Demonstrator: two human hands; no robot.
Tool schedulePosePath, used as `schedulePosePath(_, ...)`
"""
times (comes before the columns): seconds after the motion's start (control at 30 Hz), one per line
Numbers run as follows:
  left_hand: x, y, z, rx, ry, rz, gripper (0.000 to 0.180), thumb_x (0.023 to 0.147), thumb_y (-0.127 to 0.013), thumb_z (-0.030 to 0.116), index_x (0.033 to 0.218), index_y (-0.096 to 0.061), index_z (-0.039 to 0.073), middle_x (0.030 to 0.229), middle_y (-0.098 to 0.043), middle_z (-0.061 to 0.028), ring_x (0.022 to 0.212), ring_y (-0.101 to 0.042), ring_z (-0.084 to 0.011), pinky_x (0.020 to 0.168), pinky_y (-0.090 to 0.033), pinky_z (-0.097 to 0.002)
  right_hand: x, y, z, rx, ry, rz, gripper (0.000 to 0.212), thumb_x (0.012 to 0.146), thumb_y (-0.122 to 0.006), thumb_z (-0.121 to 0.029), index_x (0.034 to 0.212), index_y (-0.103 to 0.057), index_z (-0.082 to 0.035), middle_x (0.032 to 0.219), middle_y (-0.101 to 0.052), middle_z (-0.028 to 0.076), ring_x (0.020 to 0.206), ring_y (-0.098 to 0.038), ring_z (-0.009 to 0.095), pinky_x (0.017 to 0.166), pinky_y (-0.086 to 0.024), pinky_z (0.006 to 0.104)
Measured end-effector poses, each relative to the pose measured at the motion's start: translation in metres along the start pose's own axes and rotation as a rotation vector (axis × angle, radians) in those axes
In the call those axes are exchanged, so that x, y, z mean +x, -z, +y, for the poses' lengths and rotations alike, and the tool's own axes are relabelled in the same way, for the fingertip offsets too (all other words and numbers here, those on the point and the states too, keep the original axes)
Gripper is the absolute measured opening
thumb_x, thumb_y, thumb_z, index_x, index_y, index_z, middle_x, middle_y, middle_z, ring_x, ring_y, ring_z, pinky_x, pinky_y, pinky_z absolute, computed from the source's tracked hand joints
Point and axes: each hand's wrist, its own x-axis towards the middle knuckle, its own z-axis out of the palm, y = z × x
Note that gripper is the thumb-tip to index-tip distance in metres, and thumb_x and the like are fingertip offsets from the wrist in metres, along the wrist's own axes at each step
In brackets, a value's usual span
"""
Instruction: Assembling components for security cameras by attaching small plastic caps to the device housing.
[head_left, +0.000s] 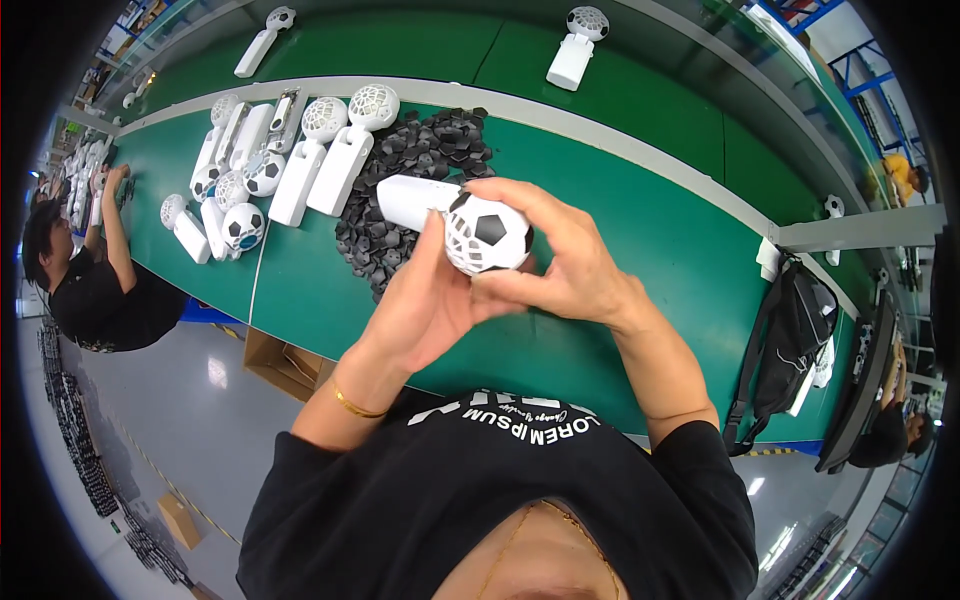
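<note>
Ball-headed device (466, 222), likely light, stiff, slick: my right hand (572, 262) grips the ball (490, 232), surest there; left hand (425, 300) holds the ball's handle side.

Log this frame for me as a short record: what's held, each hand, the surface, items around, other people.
Held: a soccer-patterned ball on a white handle
Right hand: thumb and fingers gripping the ball
Left hand: thumb near the ball-handle join; other fingers partly hidden
Surface: green table
Beyond the handle: heap of black pieces
Left of heap: group of similar ball-topped items
Far right: black bag
Others: co-worker at left
</note>
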Motion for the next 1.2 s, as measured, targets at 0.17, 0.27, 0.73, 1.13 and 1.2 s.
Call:
schedulePosePath(0.17, -0.036, 0.013, 0.039, 0.957, -0.258, -0.006, 0.031, 0.082, -0.07, 0.003, 0.11, -0.057, 0.001, 0.082, -0.065, -0.006, 0.066, -0.063, -0.012, 0.057, -0.05, -0.0235, 0.005, 0.007, -0.004, 0.205, -0.145, -0.025, 0.064, 0.071, -0.076, -0.009, 0.129, -0.05, 0.0, 0.121, -0.058, 0.01, 0.105, -0.059, 0.017, 0.09, -0.048, 0.0303)
schedulePosePath(0.27, -0.019, 0.003, 0.054, 1.723, -1.042, 0.067, 0.062, 0.068, -0.079, 0.001, 0.123, -0.051, 0.003, 0.103, -0.062, -0.0141, 0.091, -0.064, -0.0241, 0.08, -0.052, -0.0322, 0.014, 0.005, 0.001, 0.49, -0.337, -0.105, 0.061, 0.074, -0.075, -0.011, 0.129, -0.049, -0.001, 0.119, -0.057, 0.008, 0.105, -0.058, 0.016, 0.09, -0.047, 0.0305)
schedulePosePath(0.73, 0.017, 0.04, 0.035, 0.812, -0.347, 0.166, 0.082, 0.074, -0.072, 0.002, 0.141, -0.024, 0.002, 0.105, -0.058, -0.0082, 0.081, -0.06, -0.0119, 0.064, -0.053, -0.0259, 0.086, 0.019, 0.157, -0.52, -0.124, -0.034, 0.018, 0.085, -0.062, -0.009, 0.102, -0.064, -0.007, 0.097, -0.062, 0.01, 0.087, -0.061, 0.029, 0.076, -0.049, 0.0369)
schedulePosePath(1.13, 0.026, 0.043, 0.028, 0.597, -0.225, 0.153, 0.065, 0.078, -0.071, 0.004, 0.129, -0.03, 0.004, 0.089, -0.057, -0.0068, 0.062, -0.061, -0.0142, 0.054, -0.055, -0.0301, 0.09, 0.041, 0.146, -0.469, -0.378, -0.176, 0.013, 0.081, -0.067, -0.009, 0.083, -0.057, -0.001, 0.078, -0.062, 0.013, 0.074, -0.062, 0.029, 0.066, -0.049, 0.0378)
schedulePosePath(1.2, 0.031, 0.04, 0.025, 0.589, -0.236, 0.16, 0.063, 0.078, -0.07, 0.004, 0.128, -0.031, 0.004, 0.088, -0.057, -0.007, 0.061, -0.061, -0.0142, 0.054, -0.055, -0.0297, 0.076, 0.043, 0.148, -0.466, -0.359, -0.114, 0.014, 0.08, -0.067, -0.01, 0.082, -0.056, -0.001, 0.072, -0.062, 0.013, 0.068, -0.062, 0.027, 0.063, -0.049, 0.0366)
